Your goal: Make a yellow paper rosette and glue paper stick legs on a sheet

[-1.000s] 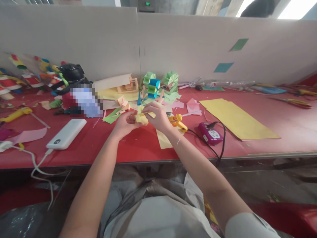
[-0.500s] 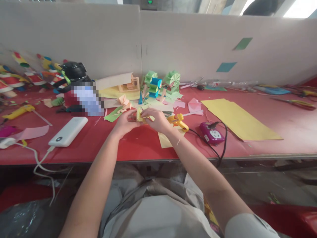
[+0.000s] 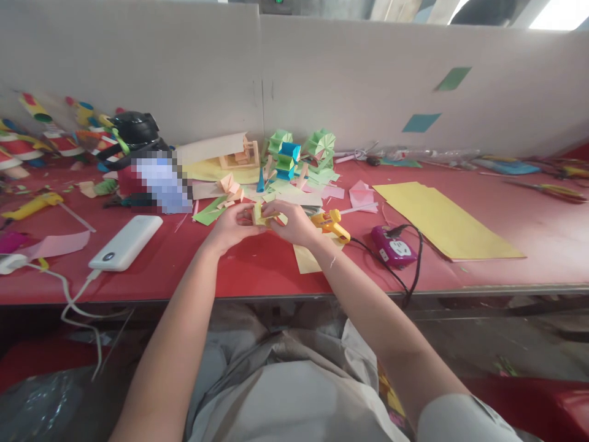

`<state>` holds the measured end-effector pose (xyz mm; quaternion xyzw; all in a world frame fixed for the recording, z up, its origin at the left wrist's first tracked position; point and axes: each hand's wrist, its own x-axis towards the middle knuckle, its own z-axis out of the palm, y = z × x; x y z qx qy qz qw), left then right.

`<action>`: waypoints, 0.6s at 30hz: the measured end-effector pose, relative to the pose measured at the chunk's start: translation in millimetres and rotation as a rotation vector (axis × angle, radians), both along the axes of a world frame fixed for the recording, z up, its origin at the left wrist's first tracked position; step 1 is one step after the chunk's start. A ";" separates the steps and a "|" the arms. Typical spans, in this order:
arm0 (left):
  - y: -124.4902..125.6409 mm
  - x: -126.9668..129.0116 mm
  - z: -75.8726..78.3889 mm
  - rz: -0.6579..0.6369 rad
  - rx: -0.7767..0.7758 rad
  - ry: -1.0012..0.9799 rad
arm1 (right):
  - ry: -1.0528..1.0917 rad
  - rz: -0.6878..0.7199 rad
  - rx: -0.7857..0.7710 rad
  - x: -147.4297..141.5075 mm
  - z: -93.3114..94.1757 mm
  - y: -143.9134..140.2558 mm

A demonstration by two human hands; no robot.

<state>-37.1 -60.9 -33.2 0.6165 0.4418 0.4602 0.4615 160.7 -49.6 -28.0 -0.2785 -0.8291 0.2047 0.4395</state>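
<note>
Pinching a small folded yellow paper piece (image 3: pixel 258 213) between both hands, you are holding it just above the red table (image 3: pixel 257 270): left hand (image 3: pixel 230 226) and right hand (image 3: pixel 292 222) are both closing on it, fingertips together. Be watching the grip; excess pressure would likely be crushing the folds. The yellow glue gun (image 3: pixel 330 224) is lying just beside your right wrist, so its cord could be snagging.

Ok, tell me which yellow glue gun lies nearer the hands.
The glue gun just beside the right hand, black cord attached; the other glue gun lies at the table's far left.
</note>
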 end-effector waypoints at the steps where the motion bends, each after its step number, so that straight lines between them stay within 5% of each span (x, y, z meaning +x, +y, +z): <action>1: 0.1 -0.2 -0.1 -0.005 0.005 -0.006 | -0.003 0.006 0.002 0.2 0.3 -0.5; 18: 0.5 -2.6 1.8 -0.042 -0.010 -0.023 | -0.027 0.044 0.023 2.5 2.8 -2.5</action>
